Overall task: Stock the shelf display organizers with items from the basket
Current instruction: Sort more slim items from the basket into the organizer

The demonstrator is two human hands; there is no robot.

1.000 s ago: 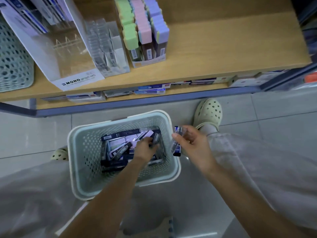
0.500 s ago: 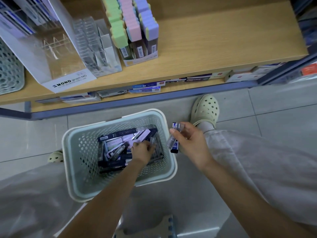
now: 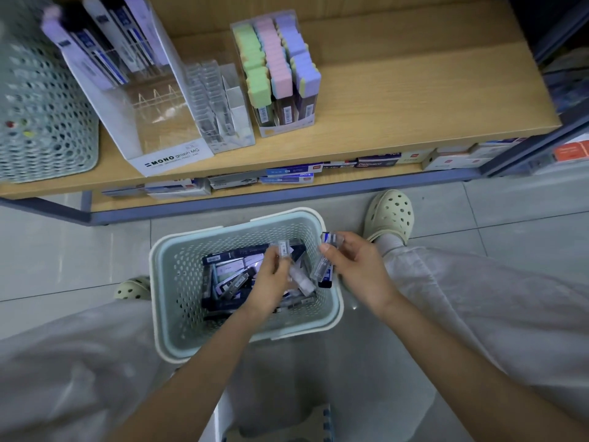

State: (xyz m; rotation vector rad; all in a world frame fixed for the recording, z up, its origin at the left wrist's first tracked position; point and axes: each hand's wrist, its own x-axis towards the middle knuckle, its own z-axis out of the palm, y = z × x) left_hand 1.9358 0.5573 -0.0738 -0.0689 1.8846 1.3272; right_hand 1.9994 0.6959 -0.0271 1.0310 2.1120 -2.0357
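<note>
Basically mid-pick: left hand (image 3: 271, 279) pinched a clear case (image 3: 283, 248) over the basket (image 3: 165, 250), right hand (image 3: 360, 266) gripped more cases (image 3: 324, 268). Next move probably needed a carry to the far organizer (image 3: 210, 100).

The white display box (image 3: 173, 159) reads "MONO graph MG" across its front lip, a dark pack (image 3: 377, 161) on the lower shelf (image 3: 350, 179) reads "DelGuard", and the other labels are too blurred to read.

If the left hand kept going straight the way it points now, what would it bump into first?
Most likely the small cases gripped by the right hand at the right rim of the basket: the left hand, pinching a clear case, aims forward and right. Depth is unclear.
</note>
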